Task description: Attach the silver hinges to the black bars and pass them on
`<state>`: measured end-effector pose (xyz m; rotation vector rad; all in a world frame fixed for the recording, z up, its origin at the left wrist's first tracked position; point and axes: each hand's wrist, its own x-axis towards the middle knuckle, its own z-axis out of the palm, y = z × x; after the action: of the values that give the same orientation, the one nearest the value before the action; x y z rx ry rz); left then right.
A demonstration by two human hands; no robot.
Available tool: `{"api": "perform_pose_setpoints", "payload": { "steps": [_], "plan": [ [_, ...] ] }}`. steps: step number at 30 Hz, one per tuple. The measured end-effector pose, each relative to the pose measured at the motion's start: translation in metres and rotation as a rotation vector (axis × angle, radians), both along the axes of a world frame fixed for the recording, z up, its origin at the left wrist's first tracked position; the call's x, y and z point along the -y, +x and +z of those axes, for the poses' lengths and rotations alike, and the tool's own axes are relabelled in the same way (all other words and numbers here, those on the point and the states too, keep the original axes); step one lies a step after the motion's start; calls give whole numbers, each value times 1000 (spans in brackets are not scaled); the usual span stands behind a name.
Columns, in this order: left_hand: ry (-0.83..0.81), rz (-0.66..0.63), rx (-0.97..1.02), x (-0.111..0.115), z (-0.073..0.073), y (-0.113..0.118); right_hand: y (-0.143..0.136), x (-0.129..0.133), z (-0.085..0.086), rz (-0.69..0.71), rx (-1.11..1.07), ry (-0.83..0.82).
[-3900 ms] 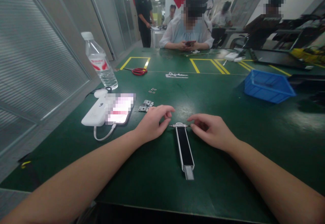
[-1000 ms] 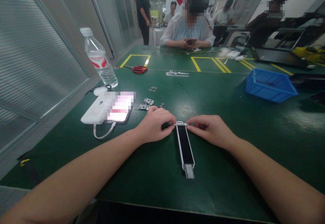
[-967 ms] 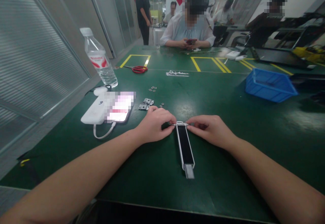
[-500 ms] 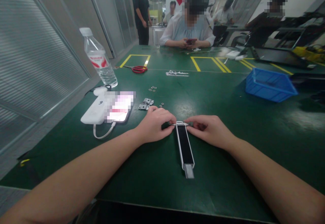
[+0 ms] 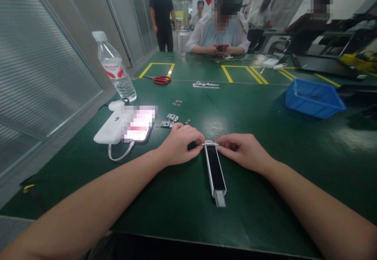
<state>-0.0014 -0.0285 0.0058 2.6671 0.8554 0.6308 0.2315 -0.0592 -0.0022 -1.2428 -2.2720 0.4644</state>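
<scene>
A long white-framed device with a black face (image 5: 216, 167) lies on the green table, its grey tab (image 5: 220, 198) toward me. At its far end, my left hand (image 5: 182, 144) pinches a thin metal piece that sticks out on the left side. My right hand (image 5: 246, 152) pinches at the matching piece on the right side. Both pieces are small and partly hidden by my fingers. Just beyond my left hand lie metal brackets (image 5: 169, 121) and small rings (image 5: 187, 121), with several more rings (image 5: 177, 103) farther back.
At the left are a water bottle (image 5: 115, 71), a white power bank (image 5: 108, 128) and a lit phone (image 5: 141, 124). Red-handled scissors (image 5: 161, 80) and white strips (image 5: 205, 85) lie farther back. A blue bin (image 5: 314, 98) stands right. A person (image 5: 219, 36) sits opposite, holding a phone.
My hands and the device have barely moved. In the background, the standing person in black has shifted slightly to the left, with the arms lower.
</scene>
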Motion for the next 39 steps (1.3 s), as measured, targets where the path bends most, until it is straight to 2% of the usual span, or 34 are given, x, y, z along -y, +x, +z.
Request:
{"api": "perform_pose_setpoints", "payload": {
  "steps": [21, 32, 36, 39],
  "plan": [
    [-10, 6, -33, -1, 0, 0, 1, -1, -3, 23, -27, -24],
    [-6, -3, 4, -1, -1, -1, 3, 0, 2, 43, -84, -190],
    [-33, 30, 36, -1, 1, -3, 3, 0, 3, 41, -85, -214],
    [-17, 121, 91, -4, 2, -6, 3, -1, 4, 41, -76, -224]
  ]
}}
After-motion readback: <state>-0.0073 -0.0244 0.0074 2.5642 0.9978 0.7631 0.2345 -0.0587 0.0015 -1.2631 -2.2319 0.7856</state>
